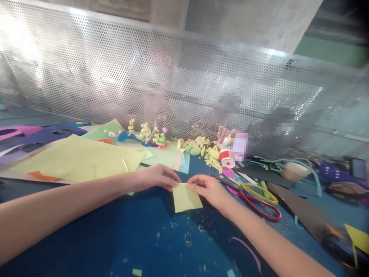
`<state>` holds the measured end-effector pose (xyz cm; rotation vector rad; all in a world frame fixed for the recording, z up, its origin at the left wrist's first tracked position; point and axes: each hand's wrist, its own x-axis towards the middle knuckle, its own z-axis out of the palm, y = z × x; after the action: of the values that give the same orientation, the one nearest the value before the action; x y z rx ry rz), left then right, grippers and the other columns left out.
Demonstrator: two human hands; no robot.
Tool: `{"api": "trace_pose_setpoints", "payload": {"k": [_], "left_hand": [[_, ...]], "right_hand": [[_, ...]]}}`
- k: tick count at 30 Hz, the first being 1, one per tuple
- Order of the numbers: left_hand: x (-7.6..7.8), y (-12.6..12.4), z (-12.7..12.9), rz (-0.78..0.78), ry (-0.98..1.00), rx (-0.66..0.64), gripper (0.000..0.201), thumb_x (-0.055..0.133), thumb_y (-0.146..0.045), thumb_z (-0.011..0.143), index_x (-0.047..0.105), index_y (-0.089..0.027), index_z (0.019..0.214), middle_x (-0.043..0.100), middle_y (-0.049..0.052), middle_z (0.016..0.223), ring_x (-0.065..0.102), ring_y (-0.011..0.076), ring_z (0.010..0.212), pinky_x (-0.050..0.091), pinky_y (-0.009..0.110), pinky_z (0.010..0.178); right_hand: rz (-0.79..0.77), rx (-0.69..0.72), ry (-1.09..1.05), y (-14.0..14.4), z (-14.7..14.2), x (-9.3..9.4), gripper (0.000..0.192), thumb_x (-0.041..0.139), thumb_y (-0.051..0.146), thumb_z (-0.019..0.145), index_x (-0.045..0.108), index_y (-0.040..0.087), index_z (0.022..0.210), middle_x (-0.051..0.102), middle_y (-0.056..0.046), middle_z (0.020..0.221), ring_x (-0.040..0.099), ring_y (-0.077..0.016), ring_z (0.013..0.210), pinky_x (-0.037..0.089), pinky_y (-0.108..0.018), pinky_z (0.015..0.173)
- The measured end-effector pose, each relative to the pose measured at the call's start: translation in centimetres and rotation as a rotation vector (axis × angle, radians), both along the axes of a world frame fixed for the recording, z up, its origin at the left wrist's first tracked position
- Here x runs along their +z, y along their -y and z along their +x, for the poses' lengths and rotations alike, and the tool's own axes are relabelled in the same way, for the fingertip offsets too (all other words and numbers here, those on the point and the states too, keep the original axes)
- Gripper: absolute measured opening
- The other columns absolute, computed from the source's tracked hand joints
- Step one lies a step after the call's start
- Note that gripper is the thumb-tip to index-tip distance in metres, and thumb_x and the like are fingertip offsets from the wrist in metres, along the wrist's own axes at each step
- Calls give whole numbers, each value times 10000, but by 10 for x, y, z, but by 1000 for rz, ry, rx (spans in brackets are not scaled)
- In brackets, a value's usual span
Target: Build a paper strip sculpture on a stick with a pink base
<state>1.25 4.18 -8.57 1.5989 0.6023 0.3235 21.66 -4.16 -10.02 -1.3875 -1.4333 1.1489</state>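
A small piece of pale yellow paper (pixel 186 200) is held by its far edge between both hands, just above the blue table surface. My left hand (pixel 157 177) pinches the upper left corner between thumb and fingers. At the upper right corner, my right hand (pixel 206 188) pinches the same edge, which looks narrowly folded. Right beside my right hand lie scissors with one red and one yellow handle loop (pixel 261 206), their blades partly behind that hand. Large yellow paper sheets (pixel 77 159) lie beyond my left forearm.
Small curled paper figures (pixel 147 132) stand at the back, near a perforated metal screen (pixel 115 69). A red-and-white spool (pixel 226 158) sits among yellow paper pieces. Tiny scraps (pixel 188 234) and a purple paper strip (pixel 249 250) lie on the blue table (pixel 100 234). A phone (pixel 358 168) is far right.
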Motion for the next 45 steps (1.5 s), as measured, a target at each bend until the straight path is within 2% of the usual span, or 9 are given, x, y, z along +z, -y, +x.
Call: {"api": "trace_pose_setpoints", "payload": {"k": [5, 9, 15, 23, 30, 38, 45], "left_hand": [[-6, -1, 1, 93, 31, 5, 239, 717, -312, 678, 712, -173, 872, 664, -2, 751, 587, 123, 709, 467, 242, 728], [-8, 0, 1, 111, 27, 30, 237, 719, -328, 680, 712, -176, 862, 657, -10, 716, 585, 117, 695, 468, 238, 725], [-6, -2, 1, 35, 13, -2, 258, 726, -351, 679, 720, -174, 865, 694, 13, 799, 626, 140, 763, 491, 269, 788], [-7, -4, 0, 32, 16, 17, 244, 743, -331, 650, 728, -185, 845, 684, 3, 745, 615, 133, 719, 483, 256, 752], [-8, 0, 0, 94, 36, 76, 245, 735, -338, 652, 725, -182, 841, 660, -11, 673, 597, 128, 679, 470, 249, 722], [-8, -3, 1, 2, 44, 11, 261, 740, -354, 661, 725, -178, 854, 708, 17, 806, 644, 153, 769, 493, 278, 799], [-8, -5, 0, 10, 33, 1, 237, 750, -326, 647, 725, -181, 833, 705, 12, 757, 642, 139, 717, 488, 265, 759]], "right_hand": [[-4, 29, 59, 2, 0, 5, 257, 620, 417, 769, 682, 168, 782, 658, 4, 714, 555, -130, 645, 389, -233, 605], [0, 66, 90, 0, 1, 4, 268, 666, 429, 727, 680, 161, 726, 649, 11, 677, 545, -125, 624, 385, -230, 603], [13, 63, 98, -1, 0, 1, 330, 671, 479, 698, 651, 157, 764, 659, -10, 719, 569, -136, 651, 426, -251, 642], [99, 56, 185, 1, -2, 8, 273, 687, 426, 694, 641, 165, 760, 639, -17, 743, 560, -152, 698, 423, -258, 669], [77, 75, 279, 5, -5, 13, 292, 577, 429, 791, 654, 168, 686, 602, 8, 618, 512, -141, 578, 350, -244, 531], [70, 66, 220, 4, -3, 10, 322, 629, 477, 736, 675, 162, 785, 671, -38, 732, 581, -169, 643, 427, -260, 594], [133, 70, 282, 5, -4, 13, 302, 641, 468, 727, 673, 172, 780, 658, -36, 719, 569, -167, 631, 424, -260, 573]]}}
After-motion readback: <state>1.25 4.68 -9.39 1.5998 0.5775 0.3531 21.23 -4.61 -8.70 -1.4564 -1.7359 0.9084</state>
